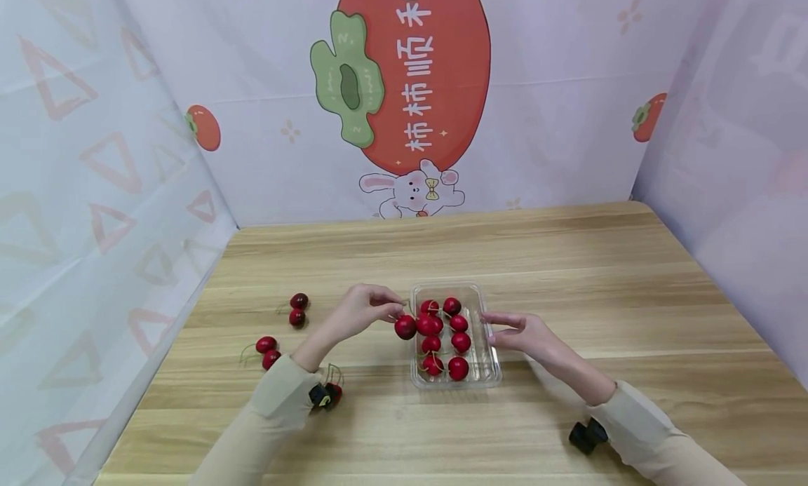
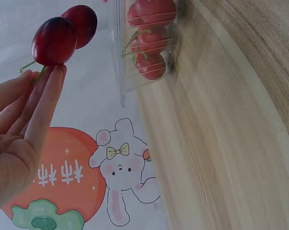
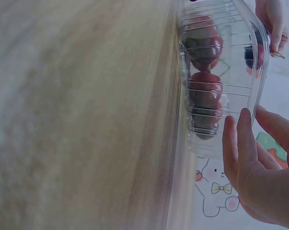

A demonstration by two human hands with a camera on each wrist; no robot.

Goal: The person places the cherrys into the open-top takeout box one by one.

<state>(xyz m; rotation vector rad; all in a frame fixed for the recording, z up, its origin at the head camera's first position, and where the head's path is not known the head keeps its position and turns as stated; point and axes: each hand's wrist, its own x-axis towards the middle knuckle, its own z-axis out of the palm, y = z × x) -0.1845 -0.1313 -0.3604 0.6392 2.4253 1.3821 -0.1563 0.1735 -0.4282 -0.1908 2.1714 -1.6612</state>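
My left hand (image 1: 362, 311) pinches the green stems of two dark red cherries (image 2: 54, 42) between thumb and fingers. In the head view, one of these cherries hangs beside the left rim of a clear plastic box (image 1: 482, 363), and the other overlaps its inside. Several red cherries (image 1: 458, 368) lie in the box in two rough columns, some with green stems. At the box's right side my right hand (image 1: 527, 333) touches the rim with fairly straight fingers (image 3: 246, 129), shown close against the clear wall in the right wrist view.
Left of the box on the wooden table (image 1: 543, 261) lie a cherry pair (image 1: 298, 309) farther back and another cherry pair (image 1: 268, 353) nearer. More cherries (image 1: 334, 393) are partly hidden by the left wrist's black device (image 1: 320, 396). A printed cloth (image 1: 555, 121) stands behind the table.
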